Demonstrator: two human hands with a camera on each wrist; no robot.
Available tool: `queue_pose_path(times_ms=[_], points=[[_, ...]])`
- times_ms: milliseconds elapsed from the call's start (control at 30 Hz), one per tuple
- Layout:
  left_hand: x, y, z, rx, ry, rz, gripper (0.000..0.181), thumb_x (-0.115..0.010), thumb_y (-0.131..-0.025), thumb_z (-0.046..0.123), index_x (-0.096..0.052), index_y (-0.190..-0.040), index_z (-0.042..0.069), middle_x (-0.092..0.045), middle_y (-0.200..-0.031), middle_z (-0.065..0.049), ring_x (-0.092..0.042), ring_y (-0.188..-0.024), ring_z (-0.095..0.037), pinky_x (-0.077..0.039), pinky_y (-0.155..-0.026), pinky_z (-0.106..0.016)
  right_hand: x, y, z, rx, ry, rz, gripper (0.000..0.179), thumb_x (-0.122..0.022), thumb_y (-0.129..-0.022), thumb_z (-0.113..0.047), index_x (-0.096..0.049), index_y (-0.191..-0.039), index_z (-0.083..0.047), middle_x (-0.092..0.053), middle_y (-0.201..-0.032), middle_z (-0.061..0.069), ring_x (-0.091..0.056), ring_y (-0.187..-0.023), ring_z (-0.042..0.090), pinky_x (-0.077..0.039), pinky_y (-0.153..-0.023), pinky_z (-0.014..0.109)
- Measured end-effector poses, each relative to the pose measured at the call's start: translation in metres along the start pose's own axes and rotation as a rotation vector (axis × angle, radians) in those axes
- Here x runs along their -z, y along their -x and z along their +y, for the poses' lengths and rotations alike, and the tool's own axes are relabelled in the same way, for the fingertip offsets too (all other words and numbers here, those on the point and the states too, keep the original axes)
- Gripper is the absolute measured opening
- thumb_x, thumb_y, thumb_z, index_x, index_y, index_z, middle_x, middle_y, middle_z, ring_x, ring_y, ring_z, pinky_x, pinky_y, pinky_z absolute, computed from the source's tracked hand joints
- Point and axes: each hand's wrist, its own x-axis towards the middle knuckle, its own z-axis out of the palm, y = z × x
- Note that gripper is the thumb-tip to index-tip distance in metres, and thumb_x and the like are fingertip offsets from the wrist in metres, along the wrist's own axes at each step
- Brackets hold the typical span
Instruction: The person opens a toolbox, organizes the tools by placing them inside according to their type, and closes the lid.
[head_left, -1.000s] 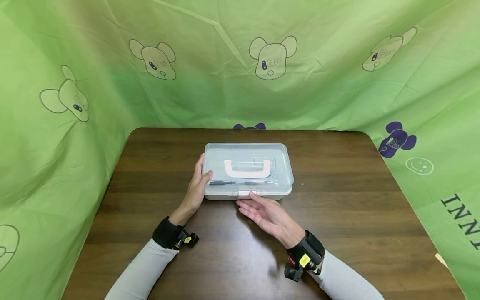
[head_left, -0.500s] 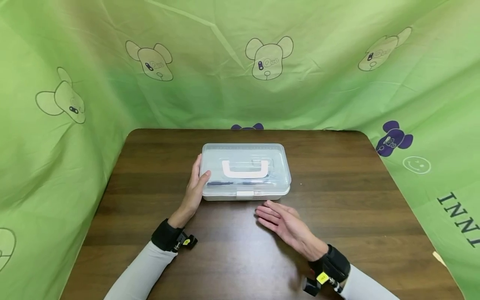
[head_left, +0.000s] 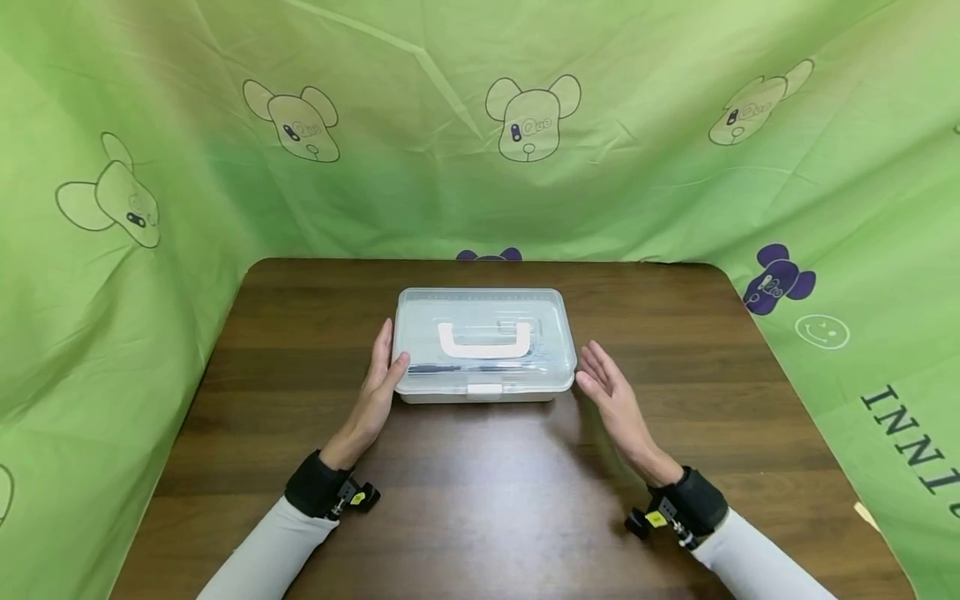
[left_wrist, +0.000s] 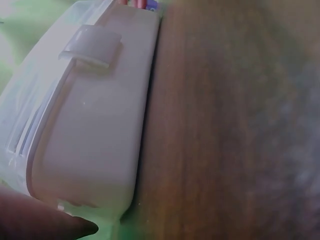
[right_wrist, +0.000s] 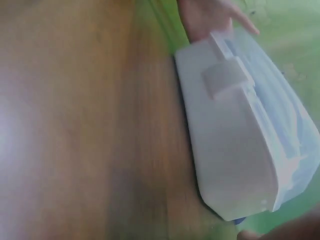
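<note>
A plastic storage box [head_left: 483, 397] with a see-through lid [head_left: 480, 304] sits on the table. Its white carry handle [head_left: 484, 351] lies flat on top, and a white latch [head_left: 484, 390] is closed at the front. Dark slim items show dimly through the lid. Along the box's left side stretch the straight fingers of my left hand [head_left: 372, 400], the thumb at the lid's front corner. My right hand [head_left: 618, 412] is at the right side, fingers extended, thumb tip close to the lid's corner. In the right wrist view, the box [right_wrist: 225, 135] stands between both hands.
The brown wooden table [head_left: 480, 517] has rounded far corners. Behind it and at both sides hangs a green cloth [head_left: 420, 183] printed with bear heads. A small pale piece [head_left: 866, 517] shows at the table's right edge.
My right hand has left the latch at the box's front and swung round to its right side. The left hand stays beside the left end. The lid remains closed.
</note>
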Motion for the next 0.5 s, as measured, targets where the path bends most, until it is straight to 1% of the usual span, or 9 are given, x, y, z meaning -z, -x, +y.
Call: queue_pose_path(times_ms=[100,133,200,267,333,433,500], points=[[-0.002,0.002,-0.002,0.006,-0.01,0.004,0.072,-0.039,-0.115,0.029,0.004,-0.171,0.011,0.008,-0.178,-0.012,0.007,-0.163,-0.019,-0.001,-0.13,-0.051,-0.005,-0.011,0.004,0.049,-0.009,-0.036,0.07,-0.049,-0.113,-0.015,-0.01,-0.17,-0.003,-0.016,-0.175,0.022,-0.018,-0.161,0.038,-0.029,-0.114,0.008],[-0.002,0.003,-0.003,0.008,-0.01,0.004,0.072,-0.039,-0.115,0.029,0.004,-0.171,0.011,0.008,-0.178,-0.012,0.007,-0.163,-0.02,-0.001,-0.13,-0.052,-0.007,-0.014,0.006,0.065,-0.012,-0.045,0.07,-0.048,-0.113,-0.013,-0.009,-0.17,-0.003,-0.015,-0.175,0.022,-0.019,-0.16,0.037,-0.03,-0.114,0.009],[-0.004,0.005,-0.004,0.007,-0.006,-0.002,0.071,-0.037,-0.115,0.029,0.004,-0.17,0.01,0.008,-0.178,-0.012,0.007,-0.163,-0.022,0.0,-0.13,-0.054,-0.011,-0.018,0.009,0.101,-0.02,-0.063,0.068,-0.046,-0.113,-0.011,-0.009,-0.17,-0.004,-0.016,-0.174,0.023,-0.026,-0.158,0.034,-0.032,-0.113,0.011],[-0.006,0.005,-0.004,0.002,0.003,-0.012,0.07,-0.036,-0.116,0.029,0.003,-0.17,0.01,0.006,-0.178,-0.011,0.007,-0.163,-0.023,0.001,-0.129,-0.055,-0.015,-0.02,0.011,0.138,-0.024,-0.072,0.067,-0.046,-0.113,-0.01,-0.012,-0.17,-0.004,-0.021,-0.172,0.026,-0.036,-0.153,0.025,-0.035,-0.112,0.012],[-0.007,0.006,-0.005,-0.004,0.009,-0.02,0.069,-0.035,-0.116,0.029,0.003,-0.17,0.009,0.005,-0.178,-0.01,0.006,-0.163,-0.025,0.001,-0.129,-0.057,-0.019,-0.021,0.012,0.174,-0.031,-0.075,0.065,-0.046,-0.113,-0.009,-0.015,-0.17,-0.004,-0.028,-0.169,0.028,-0.045,-0.145,0.015,-0.039,-0.11,0.014],[-0.006,0.007,-0.005,-0.006,0.008,-0.018,0.069,-0.034,-0.116,0.03,0.001,-0.17,0.007,0.003,-0.178,-0.009,0.005,-0.163,-0.027,0.001,-0.129,-0.058,-0.022,-0.022,0.012,0.203,-0.043,-0.072,0.063,-0.046,-0.113,-0.008,-0.02,-0.169,-0.004,-0.033,-0.166,0.03,-0.051,-0.135,0.001,-0.042,-0.108,0.015],[-0.005,0.008,-0.004,-0.006,0.004,-0.01,0.069,-0.034,-0.116,0.03,0.001,-0.17,0.007,0.002,-0.178,-0.01,0.005,-0.163,-0.028,0.001,-0.128,-0.059,-0.025,-0.023,0.012,0.206,-0.057,-0.078,0.063,-0.047,-0.112,-0.007,-0.021,-0.169,-0.004,-0.035,-0.165,0.03,-0.053,-0.132,-0.001,-0.044,-0.107,0.016]])
